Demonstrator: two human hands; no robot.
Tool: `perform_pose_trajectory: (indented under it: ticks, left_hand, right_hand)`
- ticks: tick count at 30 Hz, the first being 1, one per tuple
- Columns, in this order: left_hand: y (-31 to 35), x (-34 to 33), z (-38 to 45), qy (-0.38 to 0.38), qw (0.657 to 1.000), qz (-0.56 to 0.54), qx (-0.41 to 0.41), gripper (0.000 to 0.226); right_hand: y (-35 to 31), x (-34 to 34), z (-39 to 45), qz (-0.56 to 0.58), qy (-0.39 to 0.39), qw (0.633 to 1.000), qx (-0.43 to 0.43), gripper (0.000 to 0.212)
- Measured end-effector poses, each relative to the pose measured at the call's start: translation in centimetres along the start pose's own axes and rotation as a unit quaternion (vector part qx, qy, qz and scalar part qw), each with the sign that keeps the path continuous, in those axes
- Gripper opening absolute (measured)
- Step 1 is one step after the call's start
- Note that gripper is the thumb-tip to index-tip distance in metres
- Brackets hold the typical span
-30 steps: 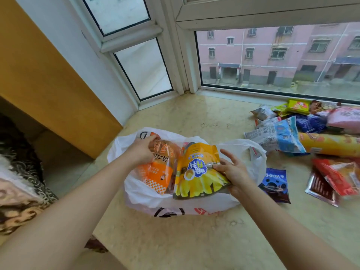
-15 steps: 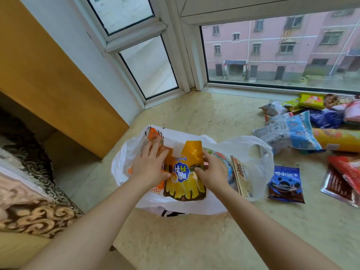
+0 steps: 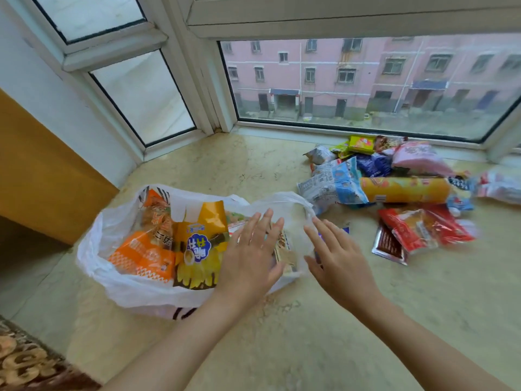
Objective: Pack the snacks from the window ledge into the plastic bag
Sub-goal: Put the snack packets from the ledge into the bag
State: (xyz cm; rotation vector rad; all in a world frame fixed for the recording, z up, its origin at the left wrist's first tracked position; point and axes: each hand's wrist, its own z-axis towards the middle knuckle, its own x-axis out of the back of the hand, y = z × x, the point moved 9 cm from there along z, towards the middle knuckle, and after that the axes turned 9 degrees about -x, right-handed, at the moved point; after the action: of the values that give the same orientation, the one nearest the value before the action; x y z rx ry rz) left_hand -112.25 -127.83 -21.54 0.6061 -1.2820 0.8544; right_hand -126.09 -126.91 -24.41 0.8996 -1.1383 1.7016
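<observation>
Head view. Left hand: fingers straight and spread, holding nothing, over the right half of the plastic bag. Right hand: fingers straight and spread, holding nothing, just beside the bag's right edge, partly covering a dark blue packet.

Change: half a second ago both hands held the yellow pouch at the bag mouth; it now lies inside, released. Judgement: that item is packed, and both hands are free for the next pick.

Count, in bag: one yellow pouch, one orange packet, one flat packet partly hidden; more cannot be told.

Count, on window ledge: one yellow tube, one blue-white bag, one pink bag, one red packet, one dark red packet, several small ones behind, number unclear.
</observation>
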Motion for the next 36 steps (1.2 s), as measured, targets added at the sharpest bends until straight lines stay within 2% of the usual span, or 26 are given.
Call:
perform_pose_trajectory:
  ticks: [6,11,13,16,18,20,21,23,25,26,28,31,34,36]
  left_hand:
    - [10.4,-7.3,3.8,-0.057,0.993,-0.090,-0.046,0.095]
    - [12.5,-13.9,7.0,-0.129,0.982,-0.134,0.037,0.112]
    - [12.2,-16.3,7.9,-0.173,0.972,-0.137,0.081,0.105]
    - [11.2,-19.7,8.0,-0.241,0.924,-0.210,0.211,0.080]
    - [11.4,-20.9,8.3,-0.243,0.906,-0.239,0.251,0.068]
    - [11.8,-21.1,9.0,-0.202,0.897,-0.289,0.268,0.065]
    - [12.0,-20.8,9.6,-0.156,0.883,-0.341,0.282,0.067]
    - [12.1,-19.8,10.8,-0.057,0.844,-0.435,0.308,0.086]
    - [12.0,-19.6,11.5,-0.010,0.807,-0.477,0.348,0.107]
    - [12.0,-20.0,11.6,-0.007,0.784,-0.492,0.380,0.110]
    - [12.2,-21.0,11.6,-0.034,0.743,-0.508,0.434,0.093]
    - [12.5,-23.0,11.5,-0.049,0.684,-0.570,0.452,0.045]
    - [14.2,-23.6,11.9,-0.059,0.586,-0.687,0.425,0.030]
    - [15.3,-23.4,12.6,-0.078,0.571,-0.716,0.394,0.025]
  right_hand:
    - [10.0,-0.3,-4.8,-0.106,-0.051,0.991,-0.066,0.056]
    - [14.9,-1.7,-6.2,-0.150,-0.093,0.978,-0.107,0.059]
    - [16.4,-2.5,-6.2,-0.166,-0.102,0.973,-0.123,0.061]
    - [18.8,-3.3,-5.6,-0.187,-0.101,0.965,-0.151,0.063]
    - [20.2,-3.7,-5.3,-0.206,-0.104,0.958,-0.168,0.069]
    - [21.4,-4.2,-5.1,-0.221,-0.120,0.951,-0.181,0.077]
    - [21.8,-4.5,-5.1,-0.226,-0.129,0.947,-0.186,0.079]
    - [22.6,-4.9,-5.2,-0.234,-0.141,0.942,-0.193,0.078]
    - [23.1,-5.1,-5.3,-0.232,-0.143,0.942,-0.195,0.076]
    - [23.3,-5.2,-5.4,-0.230,-0.140,0.944,-0.192,0.073]
    - [23.5,-5.1,-5.5,-0.226,-0.124,0.948,-0.187,0.063]
    - [24.1,-4.2,-5.1,-0.194,-0.093,0.955,-0.205,0.056]
    - [25.0,-3.5,-4.3,-0.181,-0.084,0.954,-0.222,0.054]
    - [25.5,-3.5,-3.9,-0.172,-0.092,0.954,-0.227,0.054]
